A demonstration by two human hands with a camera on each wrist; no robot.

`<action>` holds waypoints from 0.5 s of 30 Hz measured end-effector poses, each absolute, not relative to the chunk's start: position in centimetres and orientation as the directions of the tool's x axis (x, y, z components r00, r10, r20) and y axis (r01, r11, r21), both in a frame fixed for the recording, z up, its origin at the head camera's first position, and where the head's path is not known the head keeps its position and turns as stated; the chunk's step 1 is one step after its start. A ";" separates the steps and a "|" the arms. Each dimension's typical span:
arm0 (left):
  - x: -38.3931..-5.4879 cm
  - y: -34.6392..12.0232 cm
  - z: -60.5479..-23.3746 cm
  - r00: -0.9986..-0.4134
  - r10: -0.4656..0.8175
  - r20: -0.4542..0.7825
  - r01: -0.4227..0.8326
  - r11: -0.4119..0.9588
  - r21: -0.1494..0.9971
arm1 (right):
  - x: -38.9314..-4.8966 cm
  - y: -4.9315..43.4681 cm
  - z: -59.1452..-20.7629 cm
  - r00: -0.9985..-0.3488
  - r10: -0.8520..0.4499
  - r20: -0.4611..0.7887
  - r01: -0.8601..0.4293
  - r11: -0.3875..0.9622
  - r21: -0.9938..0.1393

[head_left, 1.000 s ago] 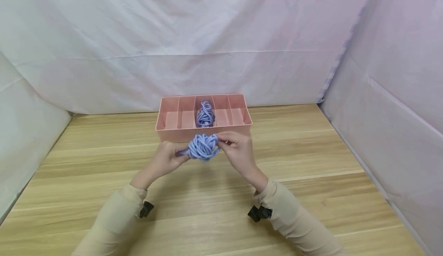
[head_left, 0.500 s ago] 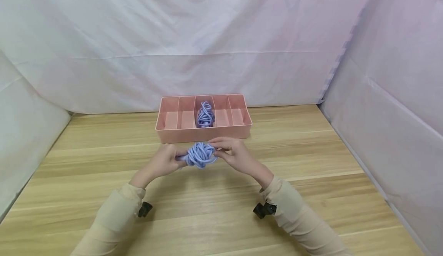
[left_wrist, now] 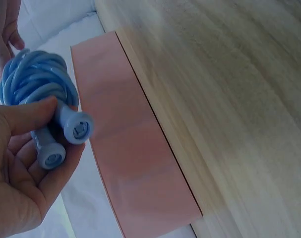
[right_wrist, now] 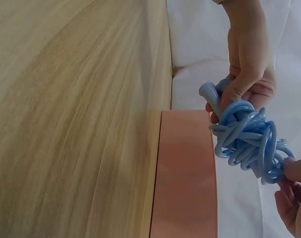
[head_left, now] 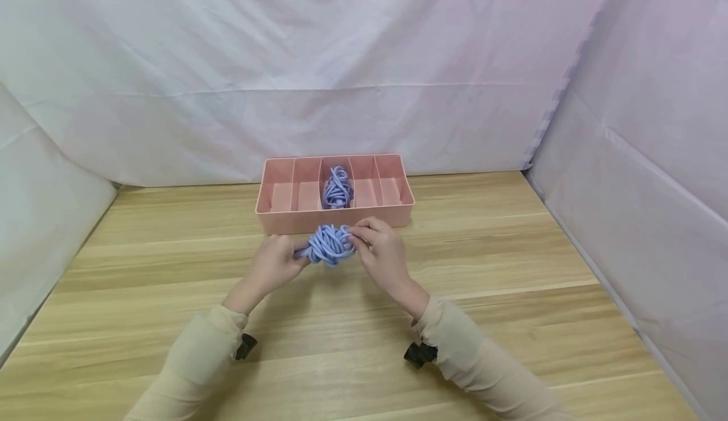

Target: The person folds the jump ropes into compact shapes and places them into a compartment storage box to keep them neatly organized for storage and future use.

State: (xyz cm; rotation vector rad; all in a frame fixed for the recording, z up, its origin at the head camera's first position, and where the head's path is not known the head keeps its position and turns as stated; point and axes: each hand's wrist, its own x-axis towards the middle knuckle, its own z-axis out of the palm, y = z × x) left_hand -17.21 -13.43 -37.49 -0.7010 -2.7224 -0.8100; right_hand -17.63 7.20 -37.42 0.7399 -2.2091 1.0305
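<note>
Between my two hands, above the table, is a blue jump rope [head_left: 330, 244], its cord wound into a thick bundle. My left hand [head_left: 275, 263] grips its two handles, whose flared ends [left_wrist: 80, 129] show in the left wrist view. At the bundle's other end, my right hand [head_left: 381, 250] pinches the looped cord [right_wrist: 274, 168] between thumb and fingers, as the right wrist view shows. Just beyond the hands stands a pink box [head_left: 307, 222] with several compartments. A second wound blue cord bundle [head_left: 338, 190] lies in its middle compartment.
The wooden table [head_left: 341, 358] spreads around the box and under both forearms. White cloth [head_left: 284, 61] hangs behind the table and along both sides. Small black devices [head_left: 421, 354] sit at the wrists.
The jump rope dipped toward me, then rose back toward the box. My right hand shifted along with it, and its wrist turned. My left hand kept its grip on the handles.
</note>
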 end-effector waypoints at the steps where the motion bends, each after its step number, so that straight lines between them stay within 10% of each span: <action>1: -17.2 -13.3 -37.5 -0.862 0.368 0.348 0.497 0.747 0.441 | -17.6 7.1 -37.5 -0.674 -0.213 0.707 -0.679 0.556 -0.479; 11: -16.8 -12.4 -37.7 -0.798 0.310 0.517 0.509 0.805 0.304 | -17.9 6.3 -37.9 -0.606 -0.222 0.764 -0.645 0.699 -0.309; 15: -16.8 -12.3 -37.8 -0.790 0.292 0.539 0.508 0.804 0.309 | -17.6 6.1 -37.2 -0.717 -0.197 0.669 -0.593 0.676 -0.437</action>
